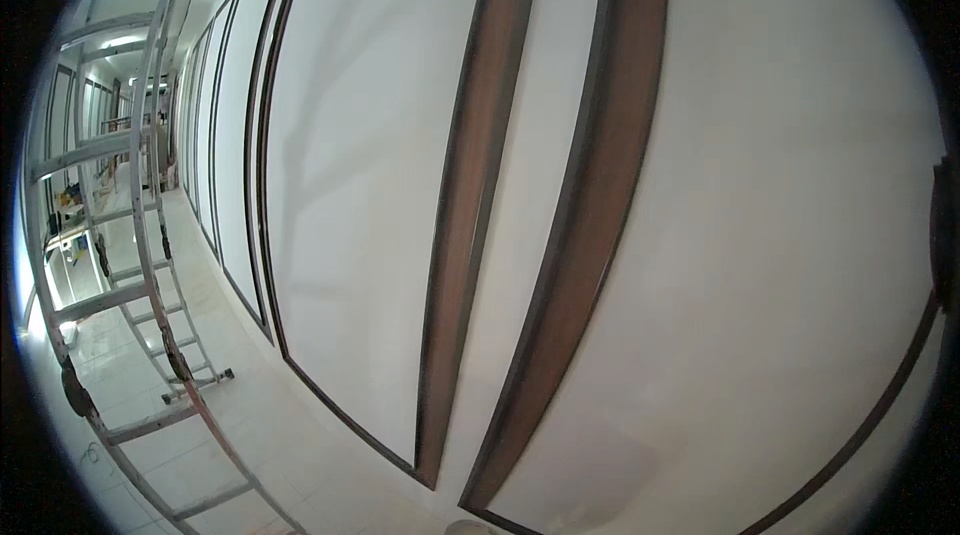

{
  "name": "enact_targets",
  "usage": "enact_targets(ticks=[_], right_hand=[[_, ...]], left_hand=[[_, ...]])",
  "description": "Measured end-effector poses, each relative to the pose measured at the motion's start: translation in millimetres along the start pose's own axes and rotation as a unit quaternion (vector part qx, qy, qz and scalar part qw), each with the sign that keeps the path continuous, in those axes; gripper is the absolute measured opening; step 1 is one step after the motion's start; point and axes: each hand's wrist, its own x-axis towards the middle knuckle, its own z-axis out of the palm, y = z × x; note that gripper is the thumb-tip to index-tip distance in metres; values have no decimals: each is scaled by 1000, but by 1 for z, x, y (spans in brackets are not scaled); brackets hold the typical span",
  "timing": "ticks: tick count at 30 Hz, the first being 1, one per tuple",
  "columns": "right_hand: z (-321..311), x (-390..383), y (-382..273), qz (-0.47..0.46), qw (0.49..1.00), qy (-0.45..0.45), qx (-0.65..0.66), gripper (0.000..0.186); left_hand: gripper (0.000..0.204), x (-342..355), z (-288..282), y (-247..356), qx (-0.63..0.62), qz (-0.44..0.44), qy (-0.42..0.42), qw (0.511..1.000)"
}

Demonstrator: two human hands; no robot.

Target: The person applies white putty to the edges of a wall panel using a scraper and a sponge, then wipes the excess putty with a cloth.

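Observation:
Neither my left hand nor my right hand shows. Close in front of me stands a white wall point(790, 185) with dark brown wooden mouldings. One broad moulding point(470, 235) runs up the middle, and a second broad moulding point(585, 205) stands to its right, with a white strip between them. A thin dark strip point(870, 425) curves along the lower right of the panel. Soft shadows fall on the left panel point(350, 185).
A metal ladder point(105, 305) stands at the left, its rungs marked and its rails patched dark. Behind it, pale floor tiles point(250, 425) run down a long corridor with loose items point(70, 200) at the far left. A pale rounded thing point(472, 527) peeks in at the bottom edge.

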Motion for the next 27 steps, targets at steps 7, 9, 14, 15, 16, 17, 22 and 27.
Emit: enact_targets(ticks=[7, 9, 14, 15, 16, 17, 22, 27], right_hand=[[9, -42, 30, 21, 1000, 16, -7, 30], [11, -54, 53, 44, 999, 27, -4, 29], [6, -148, 175, 143, 987, 68, -1, 29], [6, -175, 198, 147, 986, 76, 6, 29], [7, -204, 224, 177, 982, 72, 5, 29], [5, -234, 240, 205, 976, 76, 4, 28], [-20, -331, 277, 282, 951, 123, -5, 28], [-30, -345, 279, 285, 952, 115, -8, 27]], left_hand=[[50, -34, 17, -31, -88, 4, 4, 996], [51, -44, 26, -47, -136, -4, -2, 991], [52, -100, 76, -128, -284, -49, -30, 957], [53, -132, 85, -143, -312, -59, -32, 948], [53, -158, 98, -168, -347, -101, -38, 932], [53, -177, 109, -182, -373, -134, -48, 917], [58, -252, 113, -130, -375, -252, -163, 877], [58, -244, 153, -189, -497, -199, -267, 802]])
